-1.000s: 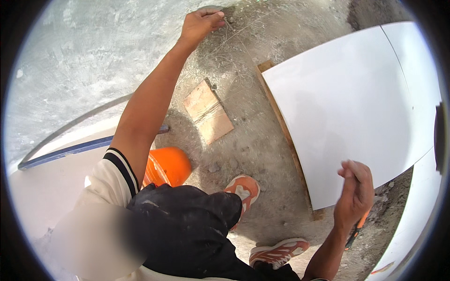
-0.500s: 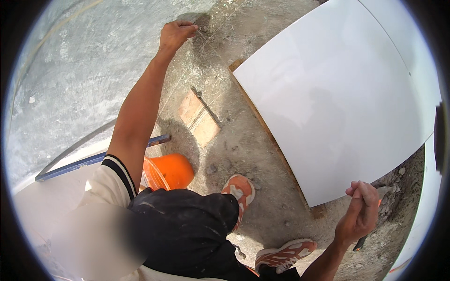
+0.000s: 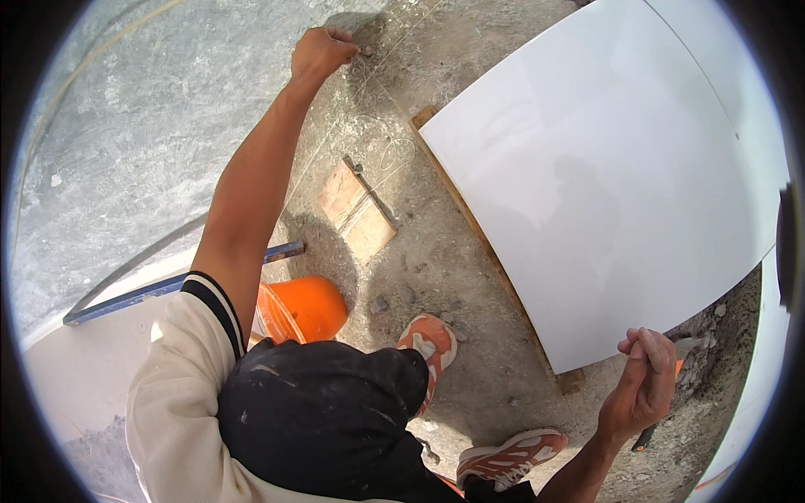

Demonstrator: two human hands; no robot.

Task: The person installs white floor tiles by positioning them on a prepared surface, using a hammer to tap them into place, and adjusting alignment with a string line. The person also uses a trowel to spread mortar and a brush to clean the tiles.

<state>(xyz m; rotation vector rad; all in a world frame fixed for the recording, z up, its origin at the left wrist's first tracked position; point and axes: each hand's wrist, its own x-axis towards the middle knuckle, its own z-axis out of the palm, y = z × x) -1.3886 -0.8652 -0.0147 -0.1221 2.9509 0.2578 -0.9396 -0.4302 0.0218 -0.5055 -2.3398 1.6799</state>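
My left hand (image 3: pixel 323 52) reaches far out over the rough cement floor, its fingers closed on a thin white string (image 3: pixel 369 101). The string runs back to a small wooden board (image 3: pixel 356 210) that has string wound round it. My right hand (image 3: pixel 641 390) is closed on a hand tool with a dark handle (image 3: pixel 644 438). It sits just below the near corner of a large glossy white tile (image 3: pixel 604 184). The tile lies flat, with a wooden strip (image 3: pixel 470 218) along its left edge.
An orange bucket (image 3: pixel 306 308) stands by my left knee, and a blue spirit level (image 3: pixel 168 289) lies behind it. My orange shoes (image 3: pixel 429 348) rest on the cement. Another white tile (image 3: pixel 767 335) borders the right, with loose rubble (image 3: pixel 704 402) between.
My left arm has stayed stretched out on the string. My right hand has dropped from the tile's near edge to just below its corner, and the view has shifted so the tile looks larger.
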